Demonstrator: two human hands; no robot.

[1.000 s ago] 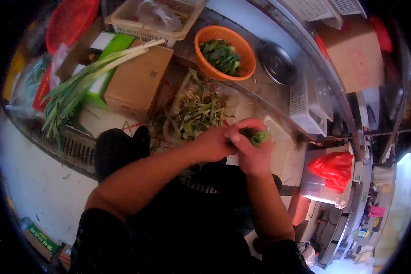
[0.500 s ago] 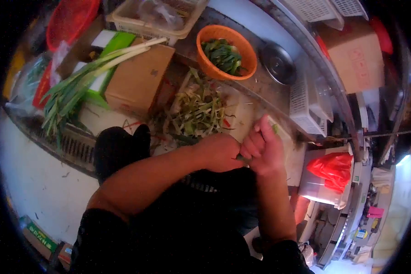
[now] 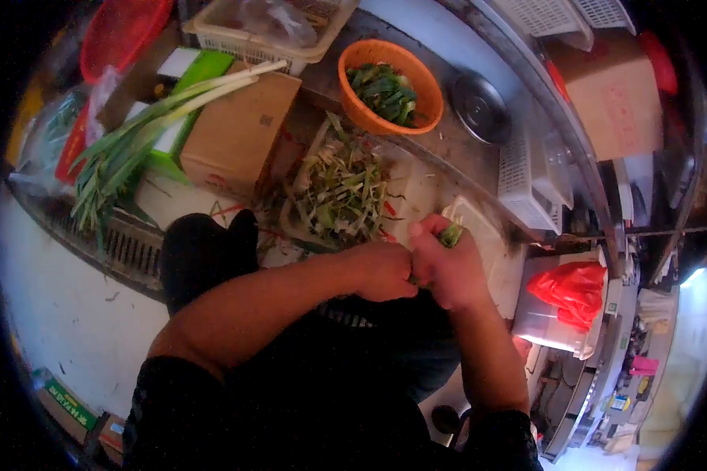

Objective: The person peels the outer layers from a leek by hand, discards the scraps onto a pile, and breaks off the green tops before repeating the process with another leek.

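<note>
My left hand (image 3: pixel 383 272) is closed in front of my body, right beside my right hand. A bit of green shows between the two, but most of what the left fingers grip is hidden. My right hand (image 3: pixel 452 268) is wrapped round a green onion (image 3: pixel 450 234), whose green end pokes out above the fist. Just beyond my hands lies a heap of leek and onion trimmings (image 3: pixel 342 188) in a shallow tray. Long green onions (image 3: pixel 165 118) rest across a cardboard box (image 3: pixel 239 129) at the left.
An orange basket (image 3: pixel 432 86) with cut greens stands on the ledge ahead. Beside it are a black round lid (image 3: pixel 481 108) and white plastic baskets (image 3: pixel 522 177). A white bin (image 3: pixel 546 318) with a red bag is at the right. A floor grate (image 3: pixel 137 259) runs at left.
My right hand has turned and its raised fingers have curled down, so the green onion's end shows above the fist. The left hand stays close beside it.
</note>
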